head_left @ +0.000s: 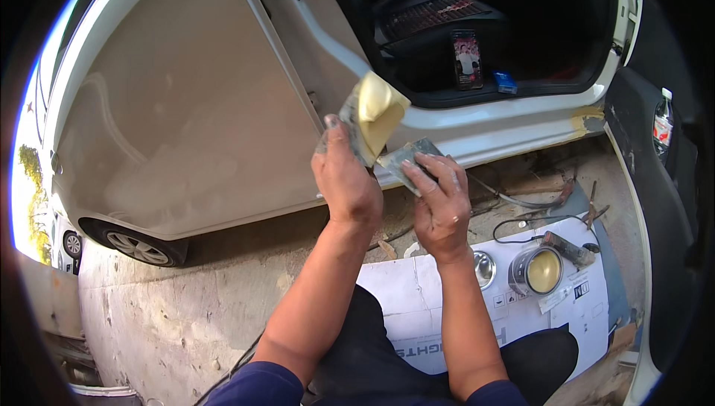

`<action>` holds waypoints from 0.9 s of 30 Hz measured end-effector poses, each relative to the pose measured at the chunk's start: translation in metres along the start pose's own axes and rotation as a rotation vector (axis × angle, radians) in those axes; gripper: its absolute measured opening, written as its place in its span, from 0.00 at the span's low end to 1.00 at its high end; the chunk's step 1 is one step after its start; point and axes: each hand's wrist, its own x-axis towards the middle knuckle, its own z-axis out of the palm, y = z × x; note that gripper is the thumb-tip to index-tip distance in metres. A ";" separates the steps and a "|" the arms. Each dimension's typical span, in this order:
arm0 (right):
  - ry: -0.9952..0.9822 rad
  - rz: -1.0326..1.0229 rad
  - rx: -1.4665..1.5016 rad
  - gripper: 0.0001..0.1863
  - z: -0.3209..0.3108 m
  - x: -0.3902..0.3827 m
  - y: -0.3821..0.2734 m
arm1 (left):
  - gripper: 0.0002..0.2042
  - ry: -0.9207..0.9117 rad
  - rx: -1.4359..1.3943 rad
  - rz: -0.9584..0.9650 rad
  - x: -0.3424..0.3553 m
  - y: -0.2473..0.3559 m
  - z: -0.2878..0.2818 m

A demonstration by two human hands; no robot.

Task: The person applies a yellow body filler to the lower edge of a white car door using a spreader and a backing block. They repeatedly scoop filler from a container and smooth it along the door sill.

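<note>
My left hand point(346, 186) is closed round a grey putty board point(351, 124), held tilted up in front of the white car. A thick mass of pale yellow putty point(378, 106) clings to the board's face and overhangs its right side. Close to the board's lower corner, my right hand point(445, 208) grips a flat dark grey putty spreader point(406, 166). Smears of yellow show on the spreader's left edge; whether it touches the board I cannot tell. Both hands have pale residue on the fingers. Behind them runs the car's door sill point(491, 127), with a yellowish patch point(587, 123) toward its right end.
An open tin of yellow putty point(542, 270), a round metal lid point(484, 269) and a grey block-like tool point(567, 249) rest on white cardboard point(402, 281). A phone point(467, 59) and blue packet point(505, 82) stand inside the doorway. The open door point(652, 182) holds a bottle point(662, 123).
</note>
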 end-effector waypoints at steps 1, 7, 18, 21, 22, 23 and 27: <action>0.013 0.043 0.062 0.24 0.000 -0.004 0.006 | 0.19 0.018 -0.069 0.027 0.003 0.002 -0.001; 0.588 1.399 1.268 0.17 0.069 -0.059 0.006 | 0.22 -0.027 -0.131 0.130 0.000 0.052 -0.023; 0.452 1.861 1.280 0.16 0.170 -0.141 -0.041 | 0.22 -0.098 -0.049 0.181 0.003 0.074 -0.051; 0.382 1.809 1.332 0.15 0.183 -0.134 -0.048 | 0.22 -0.055 -0.047 0.167 0.007 0.071 -0.059; 0.354 1.801 1.340 0.15 0.186 -0.130 -0.049 | 0.22 -0.059 -0.039 0.168 0.008 0.071 -0.062; 0.367 1.798 1.342 0.14 0.190 -0.127 -0.051 | 0.22 -0.063 -0.032 0.167 0.010 0.070 -0.063; 0.386 1.774 1.371 0.10 0.196 -0.115 -0.052 | 0.21 -0.074 -0.033 0.120 0.010 0.067 -0.063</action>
